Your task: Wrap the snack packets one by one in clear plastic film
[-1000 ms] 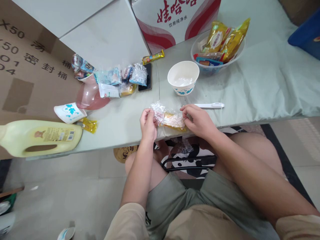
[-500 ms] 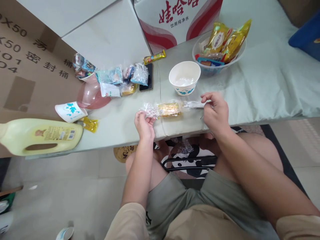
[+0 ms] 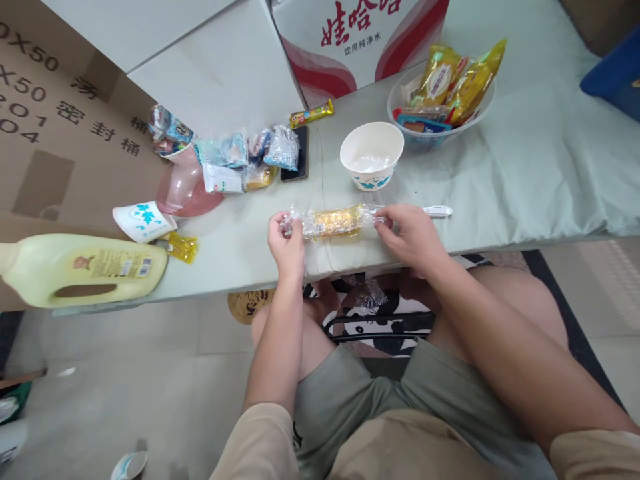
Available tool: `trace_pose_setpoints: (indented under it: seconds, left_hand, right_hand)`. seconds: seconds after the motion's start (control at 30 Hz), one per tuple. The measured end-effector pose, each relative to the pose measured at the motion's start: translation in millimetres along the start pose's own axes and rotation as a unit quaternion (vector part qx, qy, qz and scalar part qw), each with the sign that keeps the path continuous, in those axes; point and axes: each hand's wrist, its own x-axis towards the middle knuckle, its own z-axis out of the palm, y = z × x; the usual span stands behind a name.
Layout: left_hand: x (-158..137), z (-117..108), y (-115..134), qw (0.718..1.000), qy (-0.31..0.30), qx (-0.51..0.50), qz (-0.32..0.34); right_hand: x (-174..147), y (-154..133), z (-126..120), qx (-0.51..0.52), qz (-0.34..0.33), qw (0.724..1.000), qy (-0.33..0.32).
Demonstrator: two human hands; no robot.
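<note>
A yellow snack packet [image 3: 337, 221] wrapped in clear plastic film lies level near the table's front edge, between my hands. My left hand [image 3: 287, 241] is closed on the gathered left end of the film. The right end of the film is pinched in the fingers of my right hand [image 3: 411, 233]. Just behind my right hand lies a white-handled tool [image 3: 438, 211], perhaps a knife; its other end is hidden by the hand. A white paper bowl [image 3: 373, 158] with blue leaves stands upright behind the packet.
A clear plastic bowl [image 3: 480, 119] of snack packets stands at the back right. Wrapped packets [image 3: 223, 150] lie at the back left, by a black phone [image 3: 295, 170]. A tipped paper bowl [image 3: 143, 222] and a pale yellow jug [image 3: 85, 270] are at left; a carton [image 3: 365, 50] stands behind.
My right hand has moved left from the white-handled tool to the film's right end and closed on it. The tool now lies free. My left hand keeps its hold.
</note>
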Motion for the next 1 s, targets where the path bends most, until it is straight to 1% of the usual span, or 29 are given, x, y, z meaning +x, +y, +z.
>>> trace_pose_setpoints:
  seconds: [0.07,0.13,0.27,0.4,0.47,0.53,0.57,0.6,0.63,0.7,0.77,0.83,0.9,0.93,1.0]
  left_hand:
    - [2.1,-0.9,1.0,0.999,0.019,-0.035,-0.015]
    - [4.8,-2.0,3.2,0.995,0.029,-0.081,-0.05]
    - [10.8,-4.5,4.2,0.98,0.042,-0.148,-0.127]
    - [13.3,-6.0,-1.1,0.974,0.048,-0.161,-0.153]
    - [13.1,-7.2,-3.8,0.98,0.057,-0.139,-0.132]
    - [12.2,-9.4,-5.2,0.993,0.055,-0.076,-0.077]
    - [11.6,-11.0,-5.4,0.998,0.037,-0.029,-0.038]
    - [10.9,-12.7,-5.3,1.0,0.006,0.024,0.004]
    - [10.1,-14.4,-5.0,0.995,-0.036,0.076,0.046]
    - [8.2,-17.2,-3.9,0.972,-0.136,0.155,0.111]
    - [6.6,-19.0,-2.5,0.946,-0.222,0.188,0.141]
    - [6.1,-20.1,-0.8,0.932,-0.271,0.188,0.148]
    - [6.8,-21.1,1.0,0.932,-0.281,0.175,0.149]
    - [7.2,-21.6,2.1,0.936,-0.268,0.168,0.152]
    - [7.6,-22.7,4.8,0.949,-0.215,0.152,0.172]
  right_hand:
    - [1.2,-1.5,-3.8,0.026,0.019,0.999,0.043]
    - [2.3,-4.5,-8.2,0.049,0.049,0.995,0.072]
    - [3.9,-10.0,-13.9,0.085,0.114,0.985,0.097]
    - [4.6,-10.6,-14.1,0.102,0.142,0.978,0.116]
    - [4.5,-9.4,-13.3,0.111,0.143,0.977,0.113]
    - [4.3,-8.0,-12.5,0.118,0.142,0.977,0.104]
    - [4.2,-7.4,-12.1,0.121,0.142,0.978,0.099]
    - [4.1,-6.8,-11.7,0.123,0.143,0.978,0.094]
    - [4.0,-6.3,-11.4,0.124,0.144,0.978,0.091]
    - [3.9,-5.2,-10.6,0.127,0.145,0.977,0.089]
    - [3.8,-4.1,-10.1,0.127,0.142,0.977,0.091]
    - [3.6,-3.4,-9.9,0.121,0.139,0.979,0.09]
    - [3.4,-3.4,-10.3,0.107,0.139,0.981,0.087]
    - [3.3,-3.8,-10.5,0.102,0.14,0.981,0.086]
    - [3.2,-5.2,-10.9,0.096,0.143,0.981,0.085]
